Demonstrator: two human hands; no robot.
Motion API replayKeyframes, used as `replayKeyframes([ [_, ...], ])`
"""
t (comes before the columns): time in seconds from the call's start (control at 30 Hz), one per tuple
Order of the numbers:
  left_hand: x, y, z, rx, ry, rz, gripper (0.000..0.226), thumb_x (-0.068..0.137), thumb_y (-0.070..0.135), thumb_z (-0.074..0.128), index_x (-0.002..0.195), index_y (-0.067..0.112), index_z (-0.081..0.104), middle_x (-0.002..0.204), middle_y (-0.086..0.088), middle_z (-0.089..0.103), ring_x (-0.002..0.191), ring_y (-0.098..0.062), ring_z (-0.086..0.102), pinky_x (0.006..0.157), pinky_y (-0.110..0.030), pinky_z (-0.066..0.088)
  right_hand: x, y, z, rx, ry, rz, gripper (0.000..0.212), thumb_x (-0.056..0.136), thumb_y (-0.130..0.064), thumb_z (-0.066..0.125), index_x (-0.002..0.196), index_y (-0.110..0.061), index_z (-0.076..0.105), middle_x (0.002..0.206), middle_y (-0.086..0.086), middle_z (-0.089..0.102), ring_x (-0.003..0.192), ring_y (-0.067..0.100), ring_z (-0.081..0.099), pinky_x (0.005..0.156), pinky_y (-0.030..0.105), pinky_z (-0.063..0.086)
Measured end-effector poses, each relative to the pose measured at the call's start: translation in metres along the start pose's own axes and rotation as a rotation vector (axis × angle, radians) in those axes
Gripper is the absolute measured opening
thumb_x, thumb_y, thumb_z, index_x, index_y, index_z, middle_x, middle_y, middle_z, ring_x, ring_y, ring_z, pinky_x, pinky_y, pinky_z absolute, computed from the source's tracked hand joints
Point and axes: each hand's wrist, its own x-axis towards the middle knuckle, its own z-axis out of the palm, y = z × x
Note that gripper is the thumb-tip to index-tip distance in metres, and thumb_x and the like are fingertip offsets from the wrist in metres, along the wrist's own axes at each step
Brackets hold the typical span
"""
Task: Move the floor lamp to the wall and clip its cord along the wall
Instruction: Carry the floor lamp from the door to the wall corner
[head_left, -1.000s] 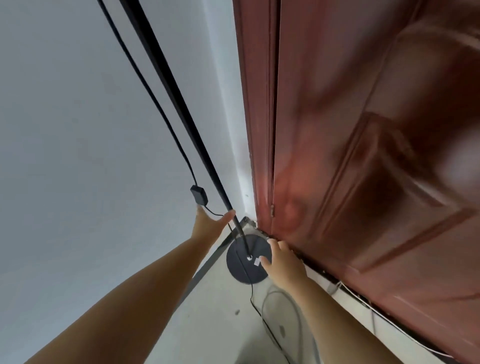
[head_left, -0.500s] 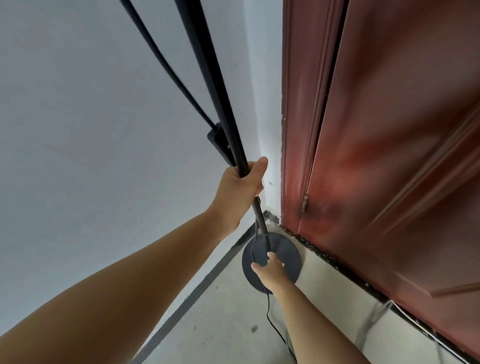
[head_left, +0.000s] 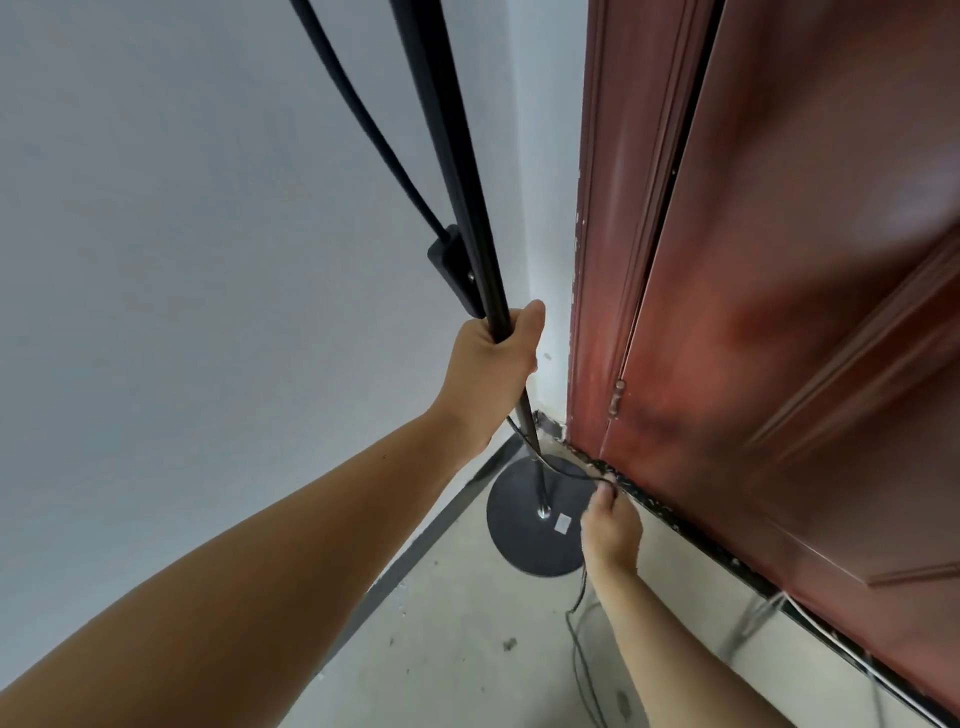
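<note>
A black floor lamp stands in the room's corner, its thin pole (head_left: 452, 171) rising from a round dark base (head_left: 519, 525) on the floor. My left hand (head_left: 493, 369) is wrapped around the pole just below a black inline switch box (head_left: 454, 270). A thick black cord (head_left: 363, 114) runs up from that box along the pole. My right hand (head_left: 610, 525) is low over the base's right edge, pinching the thin black cord (head_left: 563, 470) that comes off the pole foot. More cord trails down along my right wrist to the floor.
A pale wall (head_left: 208, 260) with a dark skirting strip (head_left: 415, 551) lies on the left. A reddish-brown wooden door (head_left: 779, 312) and its frame fill the right. Loose thin cables (head_left: 587, 670) lie on the grey concrete floor in front of the door.
My left hand went from open near the switch box to gripping the pole. My right hand left the base top and picked up the thin cord at the base's right edge.
</note>
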Motion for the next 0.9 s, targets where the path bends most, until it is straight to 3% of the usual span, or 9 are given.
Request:
replayKeyframes([
  [0.07,-0.002,0.004,0.000,0.001,0.010,-0.024,0.048,0.091,0.027,0.049,0.053,0.020,0.020,0.051,-0.001,0.019,0.048,-0.014,0.021,0.068,-0.037,0.033,0.001,-0.034,-0.009,0.190,-0.155,-0.177,0.031,0.088,-0.021,0.041,0.088,-0.037,0.068,0.093,0.003,0.064,0.080,0.011,0.063,0.074,0.034,0.050],
  [0.13,-0.004,0.006,-0.001,0.015,0.015,-0.051,0.046,0.090,0.027,0.049,0.054,0.020,0.021,0.051,-0.002,0.019,0.048,-0.014,0.020,0.067,-0.036,0.033,0.001,-0.056,-0.009,0.173,-0.388,-0.331,0.038,0.095,-0.019,0.041,0.122,-0.041,0.055,0.113,-0.012,0.057,0.098,-0.012,0.057,0.088,0.012,0.045],
  [0.23,-0.006,0.009,0.000,0.037,0.016,-0.082,0.045,0.090,0.026,0.050,0.052,0.017,0.027,0.053,-0.005,0.022,0.048,-0.015,0.023,0.057,-0.031,0.031,-0.007,-0.085,0.001,-0.026,-0.670,-0.512,0.046,0.097,-0.027,0.040,0.141,-0.036,0.031,0.123,-0.020,0.050,0.112,-0.016,0.047,0.089,-0.002,0.034],
  [0.33,-0.011,0.014,-0.002,0.070,0.010,-0.109,0.042,0.089,0.024,0.048,0.052,0.011,0.032,0.055,-0.009,0.024,0.051,-0.019,0.024,0.050,-0.027,0.027,-0.012,-0.114,0.006,-0.268,-0.711,-0.586,0.011,0.095,-0.019,0.046,0.104,-0.017,0.051,0.090,-0.006,0.060,0.080,0.006,0.057,0.075,0.025,0.043],
  [0.37,-0.015,0.016,-0.004,0.076,0.003,-0.121,0.043,0.089,0.022,0.048,0.051,0.014,0.029,0.054,-0.008,0.023,0.050,-0.017,0.023,0.049,-0.027,0.026,-0.015,-0.120,0.005,-0.342,-0.710,-0.607,0.002,0.093,-0.015,0.047,0.092,-0.016,0.047,0.076,-0.007,0.053,0.068,0.004,0.051,0.069,0.022,0.039],
  [0.47,-0.031,0.029,-0.013,0.055,0.010,-0.156,0.046,0.089,0.018,0.046,0.049,0.020,0.024,0.051,-0.005,0.020,0.043,-0.014,0.020,0.042,-0.021,0.024,-0.036,-0.138,-0.003,-0.412,-0.700,-0.591,0.025,0.090,-0.006,0.049,0.071,-0.020,0.040,0.059,-0.012,0.038,0.051,0.001,0.037,0.051,0.008,0.036],
  [0.53,-0.042,0.048,-0.023,0.037,0.027,-0.157,0.046,0.089,0.016,0.045,0.049,0.020,0.023,0.051,-0.005,0.019,0.042,-0.014,0.020,0.036,-0.015,0.029,-0.059,-0.155,-0.007,-0.359,-0.661,-0.528,0.042,0.087,0.000,0.046,0.058,-0.027,0.031,0.052,-0.011,0.030,0.045,0.003,0.027,0.040,0.012,0.030],
  [0.7,-0.080,0.129,-0.063,0.012,0.027,-0.160,0.042,0.091,0.018,0.045,0.053,0.014,0.026,0.055,-0.009,0.023,0.040,-0.012,0.025,0.035,-0.013,0.032,-0.128,-0.226,-0.029,-0.417,-0.660,-0.457,0.045,0.085,0.002,0.041,0.051,-0.023,0.026,0.047,-0.006,0.028,0.041,0.006,0.025,0.034,0.014,0.025],
  [0.9,-0.146,0.237,-0.127,-0.037,0.117,-0.197,0.032,0.091,0.022,0.046,0.063,0.008,0.041,0.065,-0.012,0.038,0.060,-0.025,0.032,0.048,-0.020,0.032,-0.234,-0.317,-0.066,-0.509,-0.833,-0.472,0.037,0.092,-0.017,0.041,0.056,-0.018,0.034,0.048,-0.004,0.033,0.042,0.008,0.032,0.034,0.013,0.027],
])
